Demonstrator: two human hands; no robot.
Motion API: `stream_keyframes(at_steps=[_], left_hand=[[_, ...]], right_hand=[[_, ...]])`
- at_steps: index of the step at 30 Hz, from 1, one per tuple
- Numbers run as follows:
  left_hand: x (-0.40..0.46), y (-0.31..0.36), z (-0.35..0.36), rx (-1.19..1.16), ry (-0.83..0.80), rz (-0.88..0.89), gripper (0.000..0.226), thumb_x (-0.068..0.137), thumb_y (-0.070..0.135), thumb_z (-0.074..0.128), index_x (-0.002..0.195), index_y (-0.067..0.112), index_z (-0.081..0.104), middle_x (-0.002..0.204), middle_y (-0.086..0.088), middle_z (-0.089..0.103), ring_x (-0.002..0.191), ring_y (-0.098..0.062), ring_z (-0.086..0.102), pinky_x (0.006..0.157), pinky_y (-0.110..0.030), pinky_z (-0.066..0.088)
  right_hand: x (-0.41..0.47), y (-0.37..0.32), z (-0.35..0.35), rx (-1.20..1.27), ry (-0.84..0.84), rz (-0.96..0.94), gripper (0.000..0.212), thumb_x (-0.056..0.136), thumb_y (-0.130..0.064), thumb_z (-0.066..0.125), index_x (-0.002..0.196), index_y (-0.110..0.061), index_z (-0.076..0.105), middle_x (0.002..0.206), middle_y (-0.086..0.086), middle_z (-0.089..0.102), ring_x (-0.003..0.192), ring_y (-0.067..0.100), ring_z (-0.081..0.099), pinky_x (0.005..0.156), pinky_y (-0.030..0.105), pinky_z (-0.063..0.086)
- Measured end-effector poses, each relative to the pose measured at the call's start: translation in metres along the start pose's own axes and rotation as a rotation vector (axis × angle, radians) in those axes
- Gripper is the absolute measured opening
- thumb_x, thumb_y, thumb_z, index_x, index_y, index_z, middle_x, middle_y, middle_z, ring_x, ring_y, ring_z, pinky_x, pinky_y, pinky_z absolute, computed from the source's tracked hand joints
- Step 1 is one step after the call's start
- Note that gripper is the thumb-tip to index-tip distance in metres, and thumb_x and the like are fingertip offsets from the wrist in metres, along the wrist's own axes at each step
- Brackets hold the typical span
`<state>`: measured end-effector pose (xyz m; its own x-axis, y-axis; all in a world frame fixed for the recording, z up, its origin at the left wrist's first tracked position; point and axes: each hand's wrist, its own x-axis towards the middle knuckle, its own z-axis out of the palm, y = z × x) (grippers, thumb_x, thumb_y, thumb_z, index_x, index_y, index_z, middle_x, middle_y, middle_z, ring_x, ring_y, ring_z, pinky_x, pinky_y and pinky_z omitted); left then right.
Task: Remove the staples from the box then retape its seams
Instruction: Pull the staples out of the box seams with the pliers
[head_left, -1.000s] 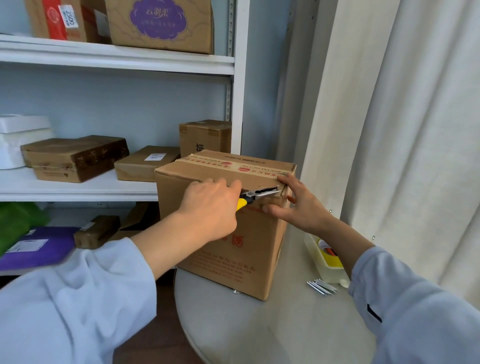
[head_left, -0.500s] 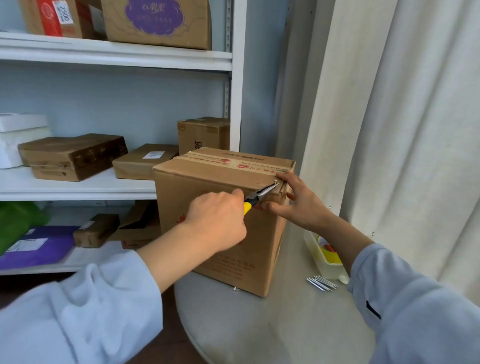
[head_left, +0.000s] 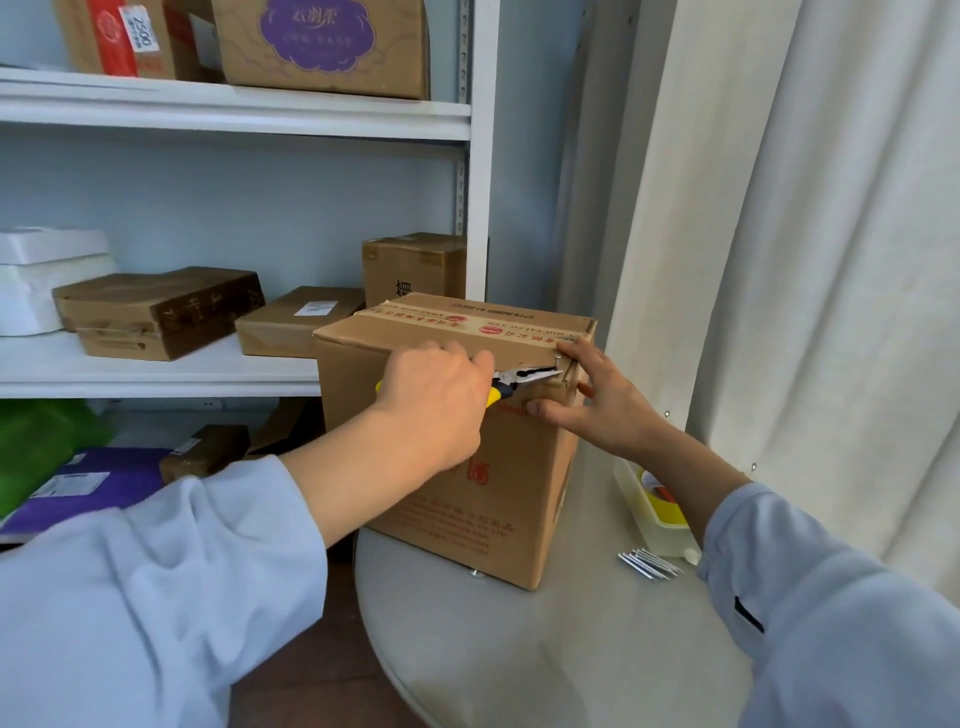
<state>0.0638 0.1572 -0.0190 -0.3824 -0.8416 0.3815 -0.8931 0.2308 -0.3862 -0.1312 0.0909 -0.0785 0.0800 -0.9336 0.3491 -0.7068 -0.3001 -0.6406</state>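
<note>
White shelving unit (head_left: 480, 208) far left w/ several parcels; round grey table (head_left: 519, 649) near right; cardboard box (head_left: 467, 493) upright on table's far-left part, top seam taped w/ printed tape (head_left: 467, 318); L hand (head_left: 436, 400) fingers curled round yellow-handled needle-nose pliers (head_left: 522, 378), tips at box's top right corner under flap edge; R hand (head_left: 605, 410) fingers spread flat, pressing that corner, gripping nothing; loose staples (head_left: 649, 564) on table right of box, near a clear plastic container (head_left: 657, 514).
</note>
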Motion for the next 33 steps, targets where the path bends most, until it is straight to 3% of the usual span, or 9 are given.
stream_keyframes(at_steps=[3, 6, 10, 18, 22, 28, 33], left_hand=[[0.003, -0.003, -0.003, -0.042, -0.014, 0.018, 0.029, 0.087, 0.016, 0.051, 0.115, 0.015, 0.044, 0.091, -0.005, 0.050, 0.083, -0.024, 0.051, 0.062, -0.032, 0.036], [-0.001, -0.004, 0.005, -0.247, -0.084, 0.008, 0.021, 0.087, 0.016, 0.049, 0.108, 0.017, 0.045, 0.079, 0.000, 0.046, 0.074, -0.023, 0.047, 0.059, -0.032, 0.036], [-0.010, 0.005, 0.021, -0.451, -0.133, -0.051, 0.017, 0.088, 0.019, 0.048, 0.105, 0.018, 0.043, 0.080, 0.000, 0.048, 0.073, -0.024, 0.050, 0.058, -0.031, 0.037], [-0.002, -0.004, 0.005, -0.118, -0.026, 0.001, 0.027, 0.087, 0.019, 0.051, 0.113, 0.016, 0.044, 0.087, -0.004, 0.048, 0.077, -0.023, 0.049, 0.061, -0.032, 0.036], [-0.001, -0.003, 0.001, -0.067, -0.015, 0.006, 0.027, 0.087, 0.018, 0.050, 0.113, 0.016, 0.043, 0.086, -0.003, 0.042, 0.076, -0.022, 0.044, 0.061, -0.032, 0.037], [-0.002, -0.003, 0.006, -0.156, -0.032, 0.002, 0.023, 0.089, 0.018, 0.049, 0.112, 0.016, 0.047, 0.085, -0.003, 0.051, 0.073, -0.022, 0.046, 0.060, -0.032, 0.036], [-0.006, -0.002, 0.012, -0.312, -0.079, -0.036, 0.022, 0.090, 0.019, 0.048, 0.111, 0.017, 0.048, 0.083, 0.000, 0.045, 0.075, -0.023, 0.044, 0.063, -0.033, 0.036]], right_hand=[[0.000, -0.001, 0.001, 0.018, -0.004, 0.010, 0.100, 0.061, -0.067, 0.066, 0.145, -0.032, 0.028, 0.156, -0.004, 0.022, 0.140, 0.024, 0.031, 0.113, 0.050, 0.033], [-0.001, 0.000, 0.001, 0.006, 0.003, 0.016, 0.102, 0.057, -0.072, 0.063, 0.145, -0.034, 0.027, 0.156, -0.006, 0.023, 0.140, 0.023, 0.032, 0.112, 0.050, 0.034], [-0.001, -0.002, 0.001, 0.004, 0.008, 0.004, 0.099, 0.058, -0.070, 0.063, 0.144, -0.034, 0.029, 0.155, -0.006, 0.025, 0.138, 0.023, 0.034, 0.112, 0.049, 0.035], [-0.002, -0.004, 0.000, 0.002, -0.005, 0.003, 0.103, 0.056, -0.076, 0.060, 0.145, -0.035, 0.027, 0.154, -0.008, 0.025, 0.138, 0.022, 0.034, 0.110, 0.049, 0.037], [-0.002, -0.005, 0.000, 0.005, -0.006, 0.004, 0.099, 0.061, -0.070, 0.063, 0.145, -0.033, 0.027, 0.155, -0.006, 0.025, 0.138, 0.024, 0.034, 0.110, 0.049, 0.037], [-0.004, -0.008, 0.000, 0.001, -0.011, 0.013, 0.098, 0.063, -0.068, 0.063, 0.146, -0.033, 0.025, 0.155, -0.007, 0.024, 0.137, 0.023, 0.035, 0.110, 0.049, 0.037], [-0.007, -0.016, -0.006, -0.094, -0.045, 0.026, 0.093, 0.079, -0.052, 0.069, 0.152, -0.027, 0.016, 0.159, -0.005, 0.013, 0.143, 0.025, 0.025, 0.116, 0.045, 0.028]])
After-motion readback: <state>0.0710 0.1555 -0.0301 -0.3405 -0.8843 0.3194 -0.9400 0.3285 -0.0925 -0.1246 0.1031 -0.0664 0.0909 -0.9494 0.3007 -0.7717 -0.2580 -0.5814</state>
